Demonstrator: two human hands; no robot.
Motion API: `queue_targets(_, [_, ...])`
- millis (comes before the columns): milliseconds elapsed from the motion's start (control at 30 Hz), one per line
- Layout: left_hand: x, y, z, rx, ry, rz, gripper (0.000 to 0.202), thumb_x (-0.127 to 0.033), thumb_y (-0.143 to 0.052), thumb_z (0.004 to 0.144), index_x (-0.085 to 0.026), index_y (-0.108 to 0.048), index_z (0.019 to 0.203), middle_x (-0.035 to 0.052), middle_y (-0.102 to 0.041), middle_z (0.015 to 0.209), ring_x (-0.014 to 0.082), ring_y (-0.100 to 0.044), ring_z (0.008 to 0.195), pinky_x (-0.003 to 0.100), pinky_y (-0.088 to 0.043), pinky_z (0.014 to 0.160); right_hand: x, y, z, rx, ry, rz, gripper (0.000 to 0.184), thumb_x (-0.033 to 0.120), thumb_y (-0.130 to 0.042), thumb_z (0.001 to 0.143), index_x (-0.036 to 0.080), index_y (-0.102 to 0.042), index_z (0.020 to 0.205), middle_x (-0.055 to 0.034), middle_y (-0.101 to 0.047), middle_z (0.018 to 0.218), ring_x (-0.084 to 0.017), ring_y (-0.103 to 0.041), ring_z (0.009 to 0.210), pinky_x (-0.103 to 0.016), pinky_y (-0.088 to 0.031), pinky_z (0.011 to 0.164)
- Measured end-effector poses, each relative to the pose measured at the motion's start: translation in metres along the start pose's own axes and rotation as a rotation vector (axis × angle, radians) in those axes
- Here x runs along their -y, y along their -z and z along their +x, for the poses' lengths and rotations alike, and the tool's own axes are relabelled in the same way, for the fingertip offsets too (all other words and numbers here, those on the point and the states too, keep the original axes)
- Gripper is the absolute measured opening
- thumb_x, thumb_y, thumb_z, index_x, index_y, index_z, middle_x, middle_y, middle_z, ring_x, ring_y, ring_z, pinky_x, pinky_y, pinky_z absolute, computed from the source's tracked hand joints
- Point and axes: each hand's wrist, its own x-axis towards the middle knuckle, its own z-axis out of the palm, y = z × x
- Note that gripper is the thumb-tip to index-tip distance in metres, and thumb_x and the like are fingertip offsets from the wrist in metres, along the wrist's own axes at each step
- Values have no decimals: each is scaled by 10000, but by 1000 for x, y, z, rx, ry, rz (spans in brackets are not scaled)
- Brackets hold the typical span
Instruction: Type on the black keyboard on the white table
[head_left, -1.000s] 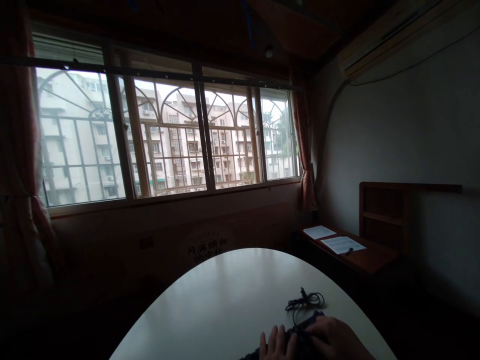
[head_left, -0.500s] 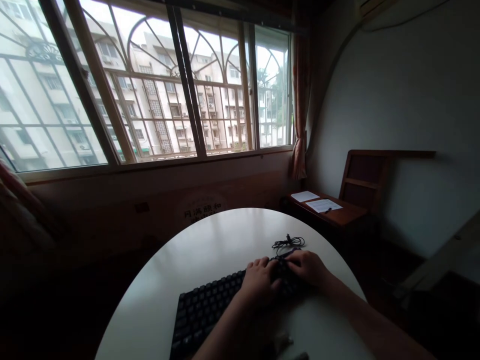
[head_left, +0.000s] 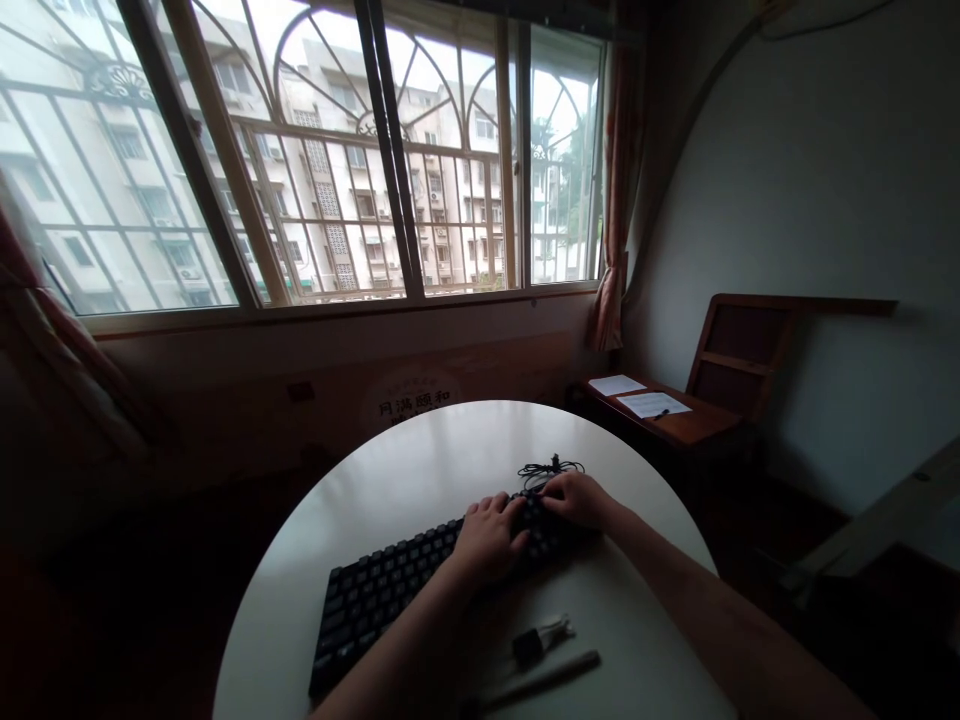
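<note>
A black keyboard (head_left: 390, 590) lies slantwise on the round white table (head_left: 300, 530). My left hand (head_left: 491, 535) rests on the keyboard's upper right part, its fingers stretched out over the keys and its thumb apart. At the far right end, my right hand (head_left: 576, 497) has thumb and fingers curled together against the keys; what they pinch, if anything, is hidden. Just beyond it lies a coiled black cable (head_left: 551, 467). Nearer to me are a small tool with a black block and metal wire prongs (head_left: 538, 640) and a dark, slim stick-like tool (head_left: 559, 680), partly blurred.
A wooden chair (head_left: 720, 425) to the right holds paper sheets (head_left: 652, 404) and a pen (head_left: 661, 415). Behind the table is a wide barred window (head_left: 450, 220) with curtains (head_left: 611, 290). The table's curved edge lies close to my right forearm.
The view has tilted down and shifted, so the table sits further left and the two small tools show more fully. Both hands stay at the keyboard's right part.
</note>
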Motion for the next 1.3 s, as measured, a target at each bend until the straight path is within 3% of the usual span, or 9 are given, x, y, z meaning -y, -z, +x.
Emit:
queue_targets(200, [2,3,-13,-26,4,1,559,-474,-450,861,-301,-416,1392,65,-434,1423,275,-416,1259,435,-286,1061,2,-1,-14,-18,132,74,249,311,-567,810,268,-742,983,-10,-739,923,-177,-663,831,-283,-475,781])
queue_targets(400, [3,5,-16,-96,28,58,519,-483,-416,887,-255,-476,1350,99,-422,1434,314,-364,1289,479,-245,1069,-2,2,-14,-44,101,45,231,279,-575,820,270,-742,979,-26,-680,931,-169,-620,814,-285,-483,754])
queue_targets(567, [6,1,-14,-39,119,15,562,-490,-376,900,-237,-416,1400,105,-478,1385,303,-431,1229,465,-297,1034,-5,-2,-8,-63,160,41,229,258,-610,814,266,-741,1001,-59,-614,960,-192,-571,893,-326,-472,812])
queue_targets(767, [7,-1,-11,-18,136,-30,560,-486,-373,901,-248,-408,1407,88,-480,1387,295,-416,1252,470,-261,1068,-7,4,-9,-29,149,83,180,279,-606,822,252,-757,916,-53,-602,908,-183,-567,847,-317,-478,779])
queue_targets(933, [6,1,-10,-6,134,-43,563,-481,-377,901,-246,-404,1412,90,-482,1386,296,-422,1251,474,-261,1072,-5,-1,-9,-40,137,62,229,272,-592,822,269,-742,995,-50,-615,904,-181,-573,826,-312,-483,759])
queue_targets(1067, [5,2,-10,5,142,-41,564,-484,-377,902,-243,-406,1411,95,-468,1403,299,-405,1274,482,-249,1083,-14,-2,-8,-172,69,53,209,295,-560,841,249,-744,930,-46,-639,859,-184,-588,801,-308,-492,745])
queue_targets(1233, [5,3,-12,27,147,-30,594,-521,-384,895,-254,-388,1425,99,-417,1450,321,-348,1327,516,-226,1090,-40,16,-11,-551,-134,98,252,337,-500,882,191,-705,890,-68,-672,822,-209,-615,768,-323,-499,727])
queue_targets(1300, [6,3,-13,35,145,-28,616,-534,-391,890,-250,-371,1436,105,-396,1465,326,-324,1345,528,-207,1098,-44,21,-12,-632,-154,108,249,345,-507,879,182,-695,878,-76,-679,834,-217,-621,781,-332,-499,743])
